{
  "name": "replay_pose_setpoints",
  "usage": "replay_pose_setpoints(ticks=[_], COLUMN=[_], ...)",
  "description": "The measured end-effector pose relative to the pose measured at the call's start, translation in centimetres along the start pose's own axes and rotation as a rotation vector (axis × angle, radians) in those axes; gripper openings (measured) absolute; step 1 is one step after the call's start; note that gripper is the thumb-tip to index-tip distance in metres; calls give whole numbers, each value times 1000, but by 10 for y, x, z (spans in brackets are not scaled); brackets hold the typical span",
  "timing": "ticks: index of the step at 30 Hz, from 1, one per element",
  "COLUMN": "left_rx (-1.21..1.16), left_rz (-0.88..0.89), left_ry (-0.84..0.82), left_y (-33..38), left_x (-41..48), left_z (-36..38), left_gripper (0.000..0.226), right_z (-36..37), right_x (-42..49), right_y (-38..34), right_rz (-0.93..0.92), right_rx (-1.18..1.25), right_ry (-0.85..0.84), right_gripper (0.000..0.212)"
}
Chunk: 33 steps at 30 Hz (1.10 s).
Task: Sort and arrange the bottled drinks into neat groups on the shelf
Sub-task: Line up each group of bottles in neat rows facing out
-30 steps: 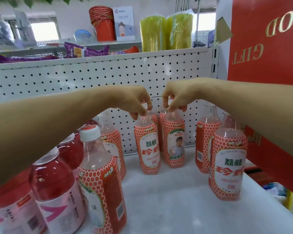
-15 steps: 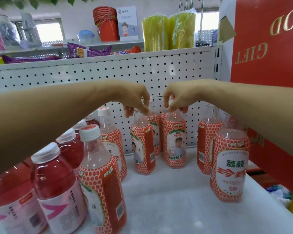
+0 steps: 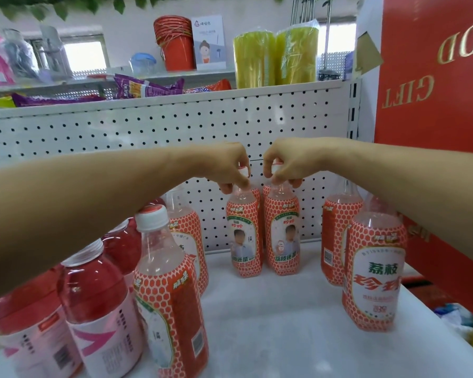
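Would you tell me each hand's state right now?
Left hand: grips a red-patterned clear plastic bottle at its cap.
Right hand: grips the matching bottle beside it.

"荔枝" on bottle (image 3: 373, 268), "GIFT" on box (image 3: 434, 173)

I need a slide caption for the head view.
Left hand and right hand pinch caps of two adjacent bottles on the shelf.

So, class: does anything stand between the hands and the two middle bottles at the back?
Nothing visible does. The left hand pinches the left bottle at its cap, and the right hand pinches the right bottle at its cap.
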<state>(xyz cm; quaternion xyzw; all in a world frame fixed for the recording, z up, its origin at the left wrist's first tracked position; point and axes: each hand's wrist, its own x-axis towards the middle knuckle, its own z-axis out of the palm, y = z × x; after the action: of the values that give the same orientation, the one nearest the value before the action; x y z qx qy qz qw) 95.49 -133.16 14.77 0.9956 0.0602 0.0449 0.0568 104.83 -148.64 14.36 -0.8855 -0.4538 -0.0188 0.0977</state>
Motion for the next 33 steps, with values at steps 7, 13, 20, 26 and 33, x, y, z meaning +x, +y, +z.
replay_pose_setpoints(ticks=[7,13,20,26,33], left_rx=[-46,-51,-477,-1030,-988], left_rz=[-51,26,26,-34,-21], left_ry=[-93,22,389,527,747], left_y=[9,19,0,-9,27], left_x=[-9,-87,-174,-182,-145], left_z=[-7,-33,9,59,77], left_gripper=[61,81,57,30,19], right_z=[-5,-21,7,40,58], right_x=[-15,-78,-149,-162,-146], right_y=[-5,-18,-1,18,-9], right_rz=[65,108,268,297,182], right_rx=[25,-63,163,874,906], right_ry=[-46,104,304,534,582], right_gripper=[47,72,48,38,17])
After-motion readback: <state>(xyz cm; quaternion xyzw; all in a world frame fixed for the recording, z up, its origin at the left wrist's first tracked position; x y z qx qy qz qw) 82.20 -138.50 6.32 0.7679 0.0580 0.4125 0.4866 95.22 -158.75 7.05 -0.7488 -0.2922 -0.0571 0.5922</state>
